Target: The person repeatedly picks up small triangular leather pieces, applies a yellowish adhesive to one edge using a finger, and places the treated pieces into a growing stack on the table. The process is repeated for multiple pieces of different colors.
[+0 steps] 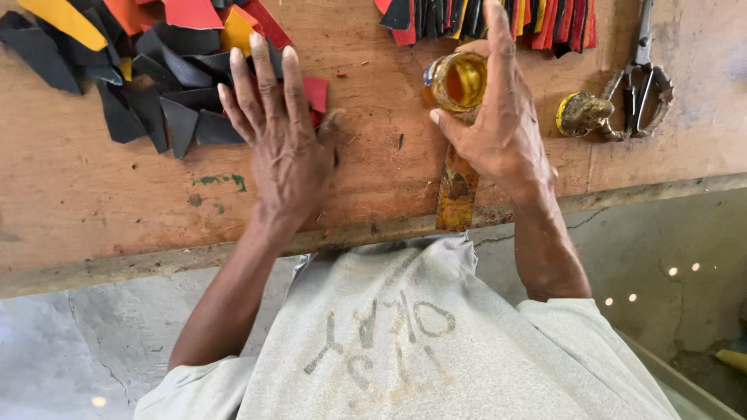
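Observation:
My left hand (278, 132) lies flat on the wooden table (93, 194), fingers spread, its fingertips over a heap of black, red and yellow leather pieces (156, 85). My right hand (498, 117) grips a small open jar of amber glue (457, 81), fingers wrapped around its side. A glue-stained strip (456, 196) lies on the table under the right hand, reaching to the table's front edge.
A row of stacked black, red and yellow leather pieces (498, 19) sits at the back. A yellow-rimmed jar lid (582, 113) and metal scissors (642, 85) lie at the right. Below the table edge is a grey concrete floor (669, 233).

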